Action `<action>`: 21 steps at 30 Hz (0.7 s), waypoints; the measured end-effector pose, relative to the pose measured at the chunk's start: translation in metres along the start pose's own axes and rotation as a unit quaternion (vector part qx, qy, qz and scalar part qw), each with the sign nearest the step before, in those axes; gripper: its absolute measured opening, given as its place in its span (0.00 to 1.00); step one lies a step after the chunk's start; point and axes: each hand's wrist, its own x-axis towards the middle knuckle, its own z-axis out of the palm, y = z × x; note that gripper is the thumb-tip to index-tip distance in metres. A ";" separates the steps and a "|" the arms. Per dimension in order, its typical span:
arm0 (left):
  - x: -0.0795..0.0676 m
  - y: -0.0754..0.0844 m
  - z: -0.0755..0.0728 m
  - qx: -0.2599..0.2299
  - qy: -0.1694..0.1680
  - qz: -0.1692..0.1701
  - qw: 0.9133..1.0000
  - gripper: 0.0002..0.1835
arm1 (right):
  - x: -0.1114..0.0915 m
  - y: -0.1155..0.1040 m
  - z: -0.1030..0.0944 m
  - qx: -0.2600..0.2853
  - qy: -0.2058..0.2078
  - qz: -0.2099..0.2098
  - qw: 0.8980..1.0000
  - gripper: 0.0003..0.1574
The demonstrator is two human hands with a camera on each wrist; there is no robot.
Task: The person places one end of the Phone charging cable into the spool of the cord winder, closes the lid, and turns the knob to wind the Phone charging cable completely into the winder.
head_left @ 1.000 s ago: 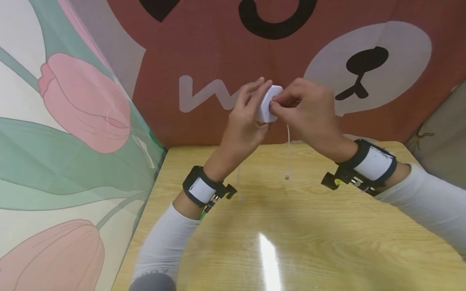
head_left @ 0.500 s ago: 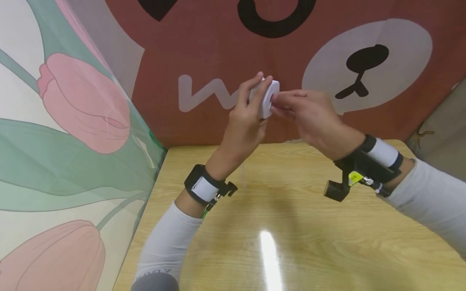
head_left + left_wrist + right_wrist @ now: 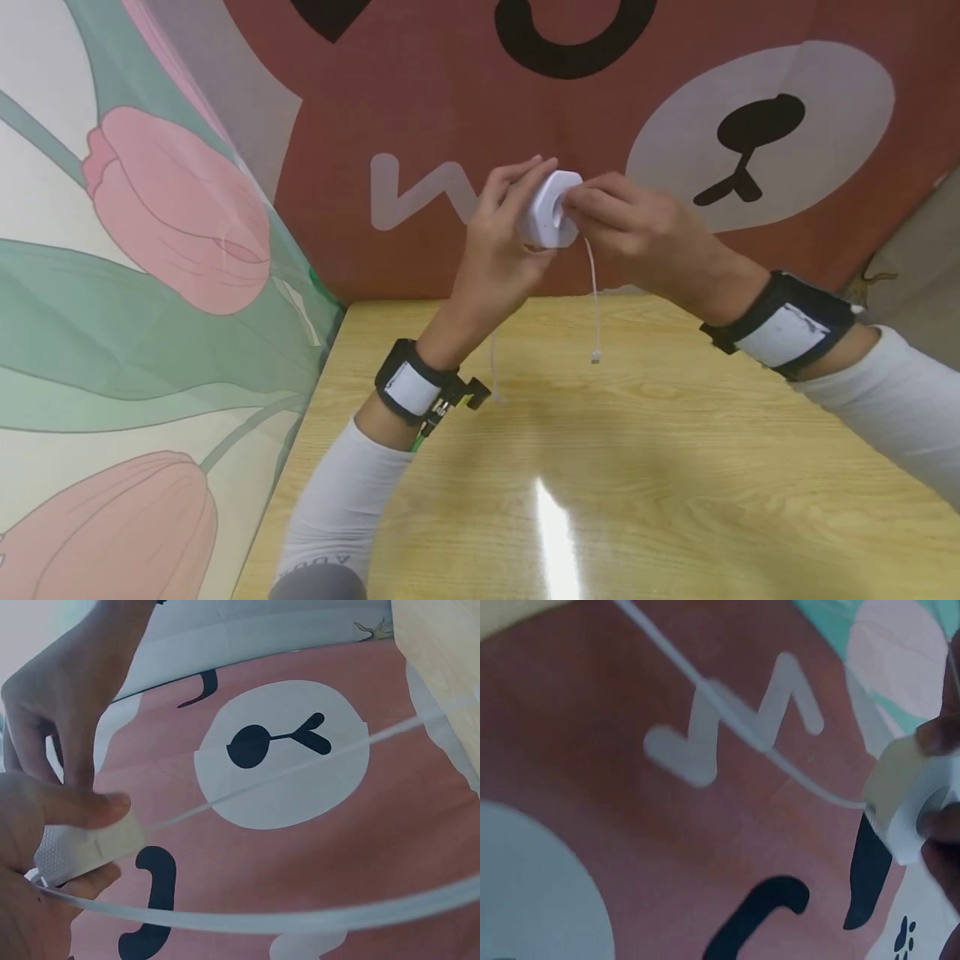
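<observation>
A white, many-sided cable winder (image 3: 550, 232) with a round recess in its face is held up above the far part of the table. My left hand (image 3: 495, 246) grips its body from the left, fingers over the top and thumb below. Fingertips of my right hand (image 3: 648, 225) pinch at the recess in the winder's middle. From the winder hangs a white cable (image 3: 593, 287) ending in a small plug (image 3: 596, 357); another thin cable end (image 3: 493, 367) dangles beside the left wrist. In the right wrist view, cable (image 3: 802, 778) leaves the winder's (image 3: 894, 796) edge.
Below the hands lies a light wooden table (image 3: 660, 467) with a bright reflection. A reddish-brown cloth (image 3: 420, 92) with a bear face hangs behind its far edge. To the left is a tulip-patterned cloth (image 3: 180, 208). Both wrists wear black camera straps.
My right wrist has twisted one way and back, fingertips staying at the winder's recess. The winder tipped slightly in my left hand; the right-hand cable went out of sight, then reappeared.
</observation>
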 end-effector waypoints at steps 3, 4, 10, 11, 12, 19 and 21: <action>0.001 0.000 -0.001 -0.005 -0.014 -0.008 1.000 0.38 | -0.002 0.003 0.000 -0.052 0.005 -0.078 0.996 0.08; 0.001 0.000 -0.001 -0.005 -0.019 -0.010 1.000 0.39 | -0.002 0.003 -0.001 -0.063 0.001 -0.096 0.993 0.08; 0.001 0.000 -0.003 -0.012 -0.054 -0.010 0.998 0.38 | -0.003 0.004 -0.005 -0.054 -0.013 -0.140 0.989 0.07; 0.001 0.000 -0.003 -0.014 -0.057 -0.007 0.998 0.38 | -0.003 0.003 -0.006 -0.058 -0.016 -0.146 0.987 0.07; 0.001 -0.001 -0.003 -0.017 -0.058 -0.003 0.998 0.38 | -0.003 0.003 -0.007 -0.061 -0.018 -0.152 0.986 0.07; 0.000 -0.002 -0.002 -0.034 -0.065 0.016 0.997 0.40 | -0.002 0.002 -0.011 -0.044 -0.050 -0.144 0.987 0.06; -0.002 -0.002 -0.001 -0.031 -0.070 0.018 0.997 0.40 | -0.001 -0.002 -0.010 -0.004 -0.053 -0.075 0.996 0.06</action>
